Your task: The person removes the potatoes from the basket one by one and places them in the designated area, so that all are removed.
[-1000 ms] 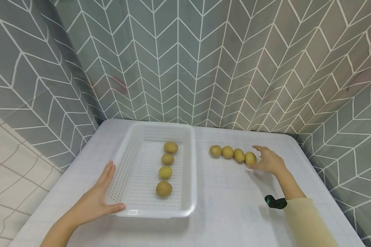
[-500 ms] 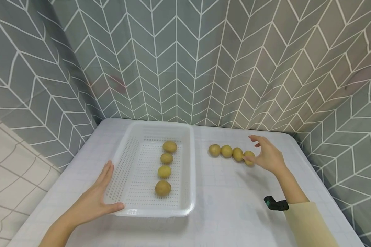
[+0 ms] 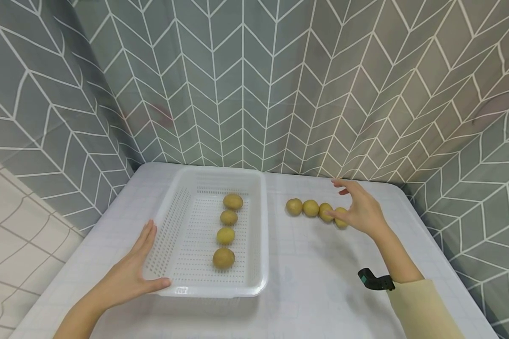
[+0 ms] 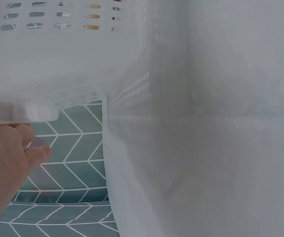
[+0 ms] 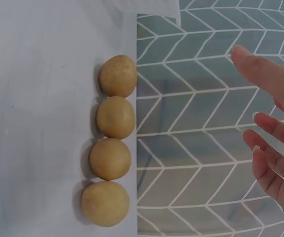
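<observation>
In the head view a white plastic basket (image 3: 260, 226) holds several potatoes (image 3: 223, 258) in a front-to-back line. My left hand (image 3: 125, 278) lies against its left side, thumb at the near corner and fingers straight along the wall. The left wrist view shows part of that hand (image 4: 6, 163) by the basket's rim (image 4: 48, 98). Right of the basket, several more potatoes (image 3: 310, 208) form a slanting row on the table. Above the row's right end hovers my right hand (image 3: 362, 209), fingers spread and holding nothing. In the right wrist view the row of potatoes (image 5: 110, 159) sits apart from the fingers.
A white cloth covers the table (image 3: 305, 292). Grey chevron-patterned curtains (image 3: 254, 94) hang behind and at both sides. A black wrist camera (image 3: 375, 280) is strapped to the right forearm. Pale tiles (image 3: 17, 249) show at the far left.
My right hand has drawn away from the rightmost potato, rising and shifting slightly left over the row. My left hand and the basket stay put.
</observation>
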`<state>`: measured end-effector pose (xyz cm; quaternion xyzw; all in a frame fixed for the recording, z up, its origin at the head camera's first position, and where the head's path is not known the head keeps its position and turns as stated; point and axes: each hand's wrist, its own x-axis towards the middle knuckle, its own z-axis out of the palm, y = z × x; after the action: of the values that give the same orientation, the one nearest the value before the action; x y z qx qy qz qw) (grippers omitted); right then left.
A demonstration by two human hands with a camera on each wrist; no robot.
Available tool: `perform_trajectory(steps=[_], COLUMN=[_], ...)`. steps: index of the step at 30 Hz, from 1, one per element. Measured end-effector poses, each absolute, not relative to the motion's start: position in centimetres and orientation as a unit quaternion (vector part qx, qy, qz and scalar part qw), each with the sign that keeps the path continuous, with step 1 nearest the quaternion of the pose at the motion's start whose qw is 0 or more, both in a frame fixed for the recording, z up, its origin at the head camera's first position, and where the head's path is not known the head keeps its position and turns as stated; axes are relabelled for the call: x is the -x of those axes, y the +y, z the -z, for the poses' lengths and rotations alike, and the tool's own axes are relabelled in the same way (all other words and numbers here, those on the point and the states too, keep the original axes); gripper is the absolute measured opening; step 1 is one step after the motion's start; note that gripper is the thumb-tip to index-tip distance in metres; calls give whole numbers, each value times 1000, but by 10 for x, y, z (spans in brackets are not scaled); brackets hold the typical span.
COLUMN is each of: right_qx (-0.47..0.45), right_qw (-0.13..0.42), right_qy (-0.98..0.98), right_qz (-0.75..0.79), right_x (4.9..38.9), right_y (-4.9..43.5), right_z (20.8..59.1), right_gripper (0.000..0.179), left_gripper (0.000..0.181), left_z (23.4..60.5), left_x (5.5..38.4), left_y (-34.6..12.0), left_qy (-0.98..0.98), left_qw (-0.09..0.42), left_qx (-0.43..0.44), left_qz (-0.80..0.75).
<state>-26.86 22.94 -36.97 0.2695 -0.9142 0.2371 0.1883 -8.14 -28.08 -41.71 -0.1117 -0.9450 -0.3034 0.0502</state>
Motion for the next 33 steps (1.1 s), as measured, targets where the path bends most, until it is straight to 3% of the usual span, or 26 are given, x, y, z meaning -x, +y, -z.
perform_trajectory(steps=[16,33], right_qx=[-331,-357], right_qw=[210,146], right_qy=[-878,-834], right_qz=[-275,-395], right_x=[266,260], right_y=[211,179], right_z=[355,344], right_gripper=[81,85], left_gripper=[127,127], left_z=[415,417], left_x=[81,81], left_y=[-281,-281], left_qy=[-945,-944], left_qw=[48,50], left_qx=[115,115], left_qz=[304,305])
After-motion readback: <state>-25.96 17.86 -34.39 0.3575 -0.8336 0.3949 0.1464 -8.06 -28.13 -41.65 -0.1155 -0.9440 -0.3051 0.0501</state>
